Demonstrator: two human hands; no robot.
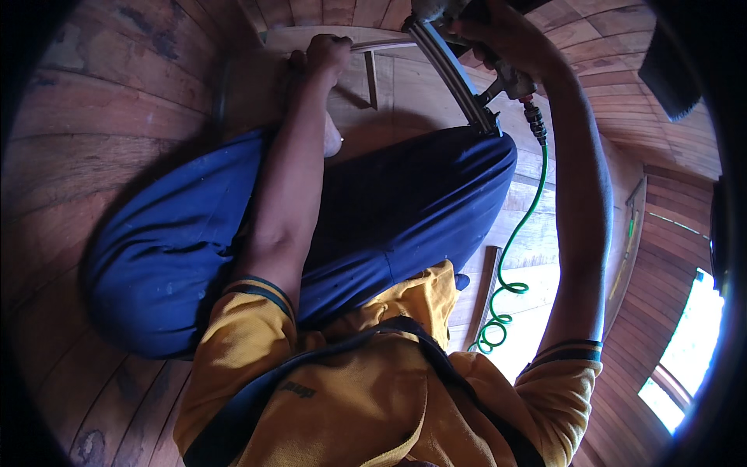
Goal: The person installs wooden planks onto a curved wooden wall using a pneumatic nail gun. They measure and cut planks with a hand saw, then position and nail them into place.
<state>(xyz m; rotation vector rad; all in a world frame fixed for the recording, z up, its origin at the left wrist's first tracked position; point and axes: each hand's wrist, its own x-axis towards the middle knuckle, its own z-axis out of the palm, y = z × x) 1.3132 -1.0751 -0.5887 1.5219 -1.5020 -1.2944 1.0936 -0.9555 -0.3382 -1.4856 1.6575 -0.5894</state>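
My right hand (510, 39) is wrapped round the handle of a pneumatic nail gun (455, 74) at the top of the view. Its long metal magazine slants down towards my knee, and the nose end is partly cut off by the frame edge. A thin wooden strip (385, 45) runs from my left hand (328, 58) to the nail gun's nose. The fingers of my left hand are closed round the strip's left end, partly hidden in shadow. Below it, a short upright piece of wood (372, 79) meets the strip.
A green coiled air hose (537, 198) hangs from the nail gun beside my right forearm. My bent legs (405, 194) in blue trousers fill the middle. Another wooden strip (488, 284) lies on the floor. Plank walls (93, 101) curve around, with a bright opening (692, 342) at right.
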